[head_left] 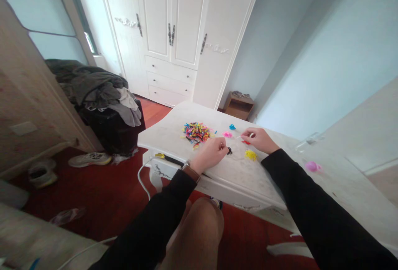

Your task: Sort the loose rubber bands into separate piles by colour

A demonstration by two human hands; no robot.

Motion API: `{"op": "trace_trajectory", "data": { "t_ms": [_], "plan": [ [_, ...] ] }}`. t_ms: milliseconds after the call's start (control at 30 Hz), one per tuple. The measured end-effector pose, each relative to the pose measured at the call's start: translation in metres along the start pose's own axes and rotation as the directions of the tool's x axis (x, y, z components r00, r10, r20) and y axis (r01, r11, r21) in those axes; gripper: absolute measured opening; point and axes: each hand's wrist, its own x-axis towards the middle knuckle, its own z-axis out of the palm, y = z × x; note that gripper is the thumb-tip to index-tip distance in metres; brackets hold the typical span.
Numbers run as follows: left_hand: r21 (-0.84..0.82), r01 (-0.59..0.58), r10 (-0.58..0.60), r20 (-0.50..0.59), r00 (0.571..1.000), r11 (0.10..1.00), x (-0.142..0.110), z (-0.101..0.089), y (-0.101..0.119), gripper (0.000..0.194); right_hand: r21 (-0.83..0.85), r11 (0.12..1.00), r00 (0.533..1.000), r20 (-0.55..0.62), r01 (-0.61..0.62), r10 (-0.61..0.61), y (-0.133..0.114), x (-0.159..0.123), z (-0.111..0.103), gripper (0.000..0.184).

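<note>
A mixed heap of small coloured bands or strips [197, 132] lies on the white table [174, 127]. Just right of it, my left hand [212, 153] is closed over the tabletop, its fingertips beside a little black pile [229, 150]; anything inside the fingers is hidden. My right hand [259, 139] pinches a thin pale strip [239, 137], above a small red pile [246, 142] that it partly covers. Around the hands are single-colour piles: pink [227, 134], blue [232, 127] and yellow [250, 155].
A purple object [312, 166] and a clear plastic item [311, 139] rest on the table's right side. A white cable [139, 179] hangs off its left end. Beyond stand a white wardrobe [171, 71], a small wooden box [239, 106] and a dark clothes pile [93, 87]. Shoes [90, 159] lie left.
</note>
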Motion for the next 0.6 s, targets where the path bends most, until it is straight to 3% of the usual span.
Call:
{"op": "trace_trajectory", "data": {
  "t_ms": [133, 333, 467, 600],
  "plan": [
    [0.029, -0.018, 0.016, 0.043, 0.999, 0.999, 0.0, -0.002, 0.003, 0.026, -0.093, 0.993, 0.99, 0.132, 0.072, -0.059, -0.01, 0.023, -0.003, 0.02],
    [0.072, -0.045, 0.041, 0.057, 0.998, 0.996, -0.002, -0.001, 0.002, 0.028, -0.352, 0.93, 0.967, 0.255, 0.11, -0.018, -0.031, 0.055, 0.005, 0.018],
    [0.151, -0.073, 0.065, 0.052, 0.996, 0.986, -0.005, 0.002, 0.0, 0.023, -0.519, 0.851, 0.969, 0.241, 0.077, 0.059, -0.044, 0.068, 0.011, 0.021],
    [0.267, -0.092, 0.077, 0.067, 0.995, 0.959, -0.008, 0.005, 0.001, 0.016, -0.548, 0.832, 0.972, 0.23, 0.086, 0.051, -0.055, 0.074, 0.016, 0.027]
  ]
}}
